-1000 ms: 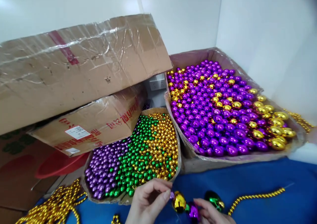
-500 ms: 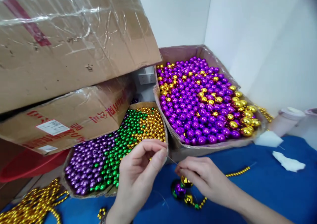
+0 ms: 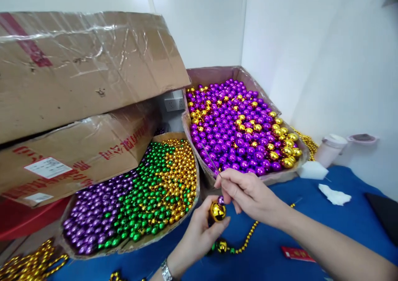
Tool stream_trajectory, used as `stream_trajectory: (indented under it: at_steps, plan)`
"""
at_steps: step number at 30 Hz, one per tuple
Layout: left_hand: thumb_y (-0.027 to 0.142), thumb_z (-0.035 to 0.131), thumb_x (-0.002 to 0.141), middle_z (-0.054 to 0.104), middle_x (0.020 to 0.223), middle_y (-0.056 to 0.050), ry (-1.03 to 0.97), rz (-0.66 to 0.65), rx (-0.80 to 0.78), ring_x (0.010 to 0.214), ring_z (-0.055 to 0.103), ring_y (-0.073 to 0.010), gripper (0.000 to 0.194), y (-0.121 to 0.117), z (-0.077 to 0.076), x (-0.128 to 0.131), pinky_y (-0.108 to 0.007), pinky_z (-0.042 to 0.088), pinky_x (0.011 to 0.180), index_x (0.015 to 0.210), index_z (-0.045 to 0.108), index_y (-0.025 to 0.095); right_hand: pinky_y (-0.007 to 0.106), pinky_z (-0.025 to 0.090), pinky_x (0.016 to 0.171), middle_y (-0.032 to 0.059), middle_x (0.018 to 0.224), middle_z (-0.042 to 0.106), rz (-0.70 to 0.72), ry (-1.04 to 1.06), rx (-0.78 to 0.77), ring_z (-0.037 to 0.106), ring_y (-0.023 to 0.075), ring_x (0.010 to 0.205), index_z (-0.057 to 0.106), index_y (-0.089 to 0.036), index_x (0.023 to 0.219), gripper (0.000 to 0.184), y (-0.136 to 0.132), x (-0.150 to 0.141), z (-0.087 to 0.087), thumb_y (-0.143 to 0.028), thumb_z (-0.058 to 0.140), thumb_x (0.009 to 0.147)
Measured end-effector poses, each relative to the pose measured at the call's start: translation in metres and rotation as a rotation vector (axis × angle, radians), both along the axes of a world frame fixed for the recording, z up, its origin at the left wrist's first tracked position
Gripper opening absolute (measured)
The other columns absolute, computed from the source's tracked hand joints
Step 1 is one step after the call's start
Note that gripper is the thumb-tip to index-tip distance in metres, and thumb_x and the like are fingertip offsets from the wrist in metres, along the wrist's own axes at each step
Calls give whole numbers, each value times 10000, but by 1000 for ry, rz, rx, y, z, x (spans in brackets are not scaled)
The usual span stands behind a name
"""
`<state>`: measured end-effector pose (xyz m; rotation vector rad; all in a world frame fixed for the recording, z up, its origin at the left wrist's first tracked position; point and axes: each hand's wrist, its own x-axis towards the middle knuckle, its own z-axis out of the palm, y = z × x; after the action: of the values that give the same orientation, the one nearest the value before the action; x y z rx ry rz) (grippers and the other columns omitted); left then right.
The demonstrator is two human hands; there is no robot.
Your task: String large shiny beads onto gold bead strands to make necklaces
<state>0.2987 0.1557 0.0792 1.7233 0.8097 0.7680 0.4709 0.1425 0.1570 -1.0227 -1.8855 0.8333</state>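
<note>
In the head view my left hand pinches a large shiny gold bead between thumb and fingers. A small purple bead sits against its top. Just above, my right hand is closed on a thin needle-like wire, which points up and left. Below the hands, a string of small gold beads lies on the blue cloth, with a larger gold bead and green ones near its left end. My left hand partly hides that end.
Behind the hands stands a box of purple and gold balls. A cardboard tray of purple, green and gold beads lies left, under a big carton. White tissue, a cup and a red packet are rightward.
My left hand has gone from the wire to the large gold bead and lifted it. My right hand has risen, still pinching the wire. The camera view has shifted right.
</note>
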Motion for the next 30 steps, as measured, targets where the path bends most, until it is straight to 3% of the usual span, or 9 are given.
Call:
stream_trajectory:
  at_steps: [6, 11, 14, 17, 21, 25, 28, 30]
  plan:
    - [319, 598, 837, 516, 761, 27, 34, -8, -31, 658, 447, -132, 253, -4, -12, 2, -234, 375, 593, 1052, 543, 197, 233, 367, 589, -58, 703, 513, -65, -150, 55, 510, 74, 634, 579, -217, 923, 204, -8, 15, -5, -295, 398, 975]
    - [285, 564, 862, 474, 760, 37, 57, -14, -28, 658, 431, -121, 228, -8, -14, 4, -226, 380, 594, 1070, 516, 205, 208, 429, 566, -55, 708, 550, -43, -50, -78, 538, 68, 576, 504, -213, 1119, 254, -9, 26, -22, -300, 295, 1003]
    - [271, 563, 862, 494, 787, 27, 86, -16, 6, 687, 454, -126, 225, -9, -11, 4, -231, 405, 621, 1070, 520, 197, 199, 452, 555, -23, 804, 603, -11, 10, -127, 568, 58, 569, 520, -194, 1092, 265, -8, 25, -30, -330, 313, 996]
    - [284, 584, 847, 533, 817, 13, 95, -25, 34, 694, 493, -134, 261, -10, -7, 2, -233, 432, 618, 1084, 524, 192, 178, 418, 483, -40, 720, 598, -2, 65, -154, 536, 48, 488, 534, -191, 1048, 294, -8, 20, -30, -370, 307, 994]
    - [333, 624, 816, 609, 828, 7, 186, -22, 174, 729, 580, -169, 344, -9, 2, -4, -252, 471, 639, 1121, 522, 210, 191, 386, 482, -98, 520, 431, -77, 148, -109, 458, 57, 451, 539, -222, 1025, 291, -12, 30, -8, -414, 323, 990]
    - [350, 582, 846, 675, 908, -18, 369, 51, 473, 754, 636, -189, 349, 2, 11, -20, -273, 493, 679, 1169, 505, 240, 227, 232, 418, -95, 545, 308, -292, 457, 65, 295, 55, 445, 559, -264, 1012, 223, -21, 79, 32, -438, 431, 954]
    - [299, 612, 828, 676, 1062, -72, 413, 60, 721, 891, 651, -219, 421, 8, 4, -38, -302, 500, 778, 1226, 481, 251, 288, 175, 456, -96, 554, 232, -517, 611, 175, 228, 51, 471, 579, -264, 991, 183, -36, 130, 51, -391, 453, 953]
    - [269, 646, 794, 696, 1013, -79, 417, 31, 860, 875, 656, -230, 455, 4, -12, -52, -311, 507, 774, 1227, 510, 258, 324, 139, 466, -98, 542, 187, -620, 628, 202, 188, 49, 458, 568, -283, 1010, 197, -50, 160, 48, -390, 407, 971]
